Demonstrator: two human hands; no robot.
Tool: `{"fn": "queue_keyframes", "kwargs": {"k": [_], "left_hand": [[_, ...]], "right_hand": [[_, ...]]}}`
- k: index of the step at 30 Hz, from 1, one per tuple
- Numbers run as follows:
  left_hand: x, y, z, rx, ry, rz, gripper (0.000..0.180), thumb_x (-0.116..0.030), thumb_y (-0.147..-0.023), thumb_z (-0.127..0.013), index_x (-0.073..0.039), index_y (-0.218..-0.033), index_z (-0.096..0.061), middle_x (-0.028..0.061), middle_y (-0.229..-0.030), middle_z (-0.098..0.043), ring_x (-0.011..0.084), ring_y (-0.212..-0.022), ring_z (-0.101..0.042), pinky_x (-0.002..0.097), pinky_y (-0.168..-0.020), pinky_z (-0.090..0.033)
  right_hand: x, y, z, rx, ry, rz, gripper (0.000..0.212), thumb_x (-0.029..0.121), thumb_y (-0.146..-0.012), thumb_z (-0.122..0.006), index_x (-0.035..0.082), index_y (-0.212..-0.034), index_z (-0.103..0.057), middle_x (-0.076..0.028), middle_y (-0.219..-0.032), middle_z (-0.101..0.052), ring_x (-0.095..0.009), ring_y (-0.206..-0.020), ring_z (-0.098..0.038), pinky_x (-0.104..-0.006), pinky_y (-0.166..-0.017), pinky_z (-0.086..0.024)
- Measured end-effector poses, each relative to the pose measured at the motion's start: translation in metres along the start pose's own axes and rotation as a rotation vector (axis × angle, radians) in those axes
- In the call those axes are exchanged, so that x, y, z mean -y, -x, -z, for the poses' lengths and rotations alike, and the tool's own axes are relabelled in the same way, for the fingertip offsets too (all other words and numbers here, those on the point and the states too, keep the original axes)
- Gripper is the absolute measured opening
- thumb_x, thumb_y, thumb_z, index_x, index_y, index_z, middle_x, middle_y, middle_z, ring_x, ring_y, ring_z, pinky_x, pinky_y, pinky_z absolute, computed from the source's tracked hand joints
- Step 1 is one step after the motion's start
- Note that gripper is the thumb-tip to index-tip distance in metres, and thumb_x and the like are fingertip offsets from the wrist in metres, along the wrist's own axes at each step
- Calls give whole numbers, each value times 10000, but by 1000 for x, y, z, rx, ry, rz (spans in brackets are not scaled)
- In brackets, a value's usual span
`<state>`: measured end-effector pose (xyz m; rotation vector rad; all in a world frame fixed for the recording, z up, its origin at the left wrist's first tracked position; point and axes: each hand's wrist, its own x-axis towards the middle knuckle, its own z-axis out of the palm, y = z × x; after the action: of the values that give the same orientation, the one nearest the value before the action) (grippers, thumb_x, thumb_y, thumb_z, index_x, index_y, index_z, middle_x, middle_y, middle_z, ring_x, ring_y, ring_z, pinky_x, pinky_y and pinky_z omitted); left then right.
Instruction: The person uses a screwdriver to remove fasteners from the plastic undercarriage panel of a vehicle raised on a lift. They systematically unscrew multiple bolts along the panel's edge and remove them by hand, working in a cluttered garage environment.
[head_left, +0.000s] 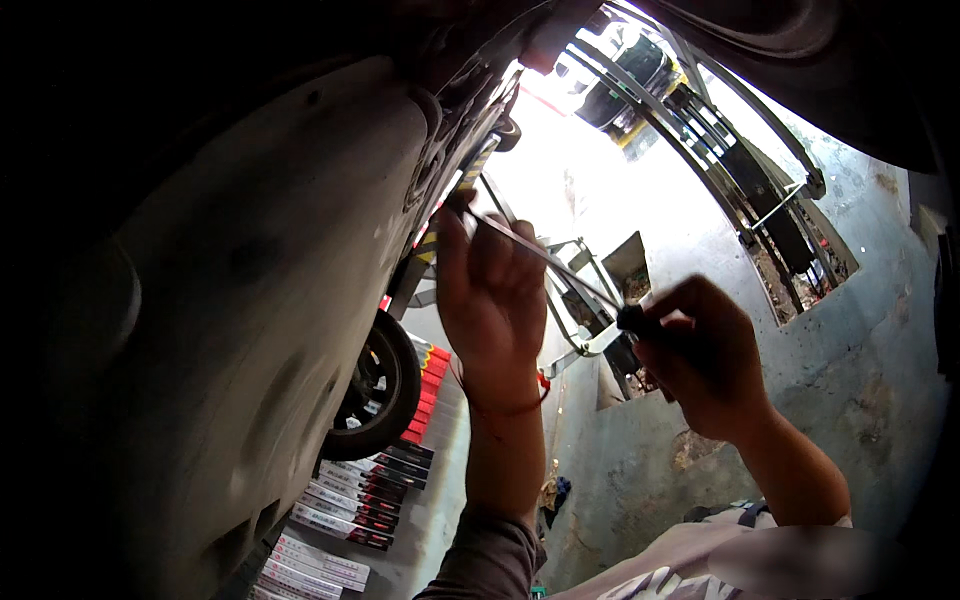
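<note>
Grey bodywork [270, 200], smudged and curved, fills the left of the frame beside you. Stacked boxes [330, 500] lie along the lower left, and just above them a dark-tyred wheel [400, 400] shows at the panel's edge. Next, at centre, your left hand [495, 300] is raised with its palm showing and its fingers partly curled, by the upper end of a long, thin tool [575, 275]; you cannot tell from this view whether those fingers grip it. A red cord [543, 385] circles that wrist. From there the tool's metal shaft slants down to the right, bridging the space between your two hands. Its black handle [630, 318] sits in your right hand [705, 360], right of centre, with the fingers wrapped around it. Farther right, a metal frame [735, 160] stretches from the top over a recess in the grey floor [850, 370].
</note>
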<state>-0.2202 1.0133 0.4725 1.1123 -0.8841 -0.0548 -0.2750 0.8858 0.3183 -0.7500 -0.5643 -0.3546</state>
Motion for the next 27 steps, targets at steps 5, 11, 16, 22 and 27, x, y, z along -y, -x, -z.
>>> {"fn": "queue_keyframes", "kwargs": {"k": [5, 11, 16, 22, 27], "left_hand": [[-14, -32, -26, 224, 162, 83, 332, -329, -1025, -453, -148, -1270, -585, -58, -617, -346, 75, -598, -281, 220, -523, -268], [-16, -56, -42, 287, 365, 132, 268, -327, -984, -525, -176, -1156, -666, -78, -615, -345, 71, -624, -294, 225, -522, -262], [-14, -73, -54, 320, 504, 64, 189, -281, -908, -632, -166, -1041, -701, -88, -630, -361, 69, -636, -309, 213, -497, -230], [-13, -78, -59, 345, 571, 3, 198, -304, -905, -637, -172, -1037, -703, -78, -645, -382, 70, -626, -315, 216, -496, -211], [-11, -80, -53, 404, 559, 28, 271, -376, -950, -573, -213, -1126, -699, -74, -650, -384, 78, -620, -311, 230, -525, -223]], "right_hand": [[25, -27, -14, -10, 14, 273, 197, -53, -873, -617, -6, -1023, -498, -93, -886, -623, -80, -754, -629, -229, -599, -484], [32, -52, -17, -43, 97, 502, 198, -38, -859, -631, -7, -1003, -499, -55, -817, -578, -41, -621, -550, -210, -491, -397], [55, -57, -18, -10, 279, 428, 229, -76, -838, -623, -7, -1030, -518, -70, -919, -600, -84, -765, -611, -224, -615, -479], [66, -57, -25, -33, 404, 456, 213, -42, -833, -631, -2, -1006, -512, -61, -854, -602, -44, -621, -548, -217, -533, -442], [59, -59, -26, -30, 371, 520, 200, -48, -828, -632, -10, -986, -517, -78, -864, -589, -52, -644, -541, -223, -537, -448]]}}
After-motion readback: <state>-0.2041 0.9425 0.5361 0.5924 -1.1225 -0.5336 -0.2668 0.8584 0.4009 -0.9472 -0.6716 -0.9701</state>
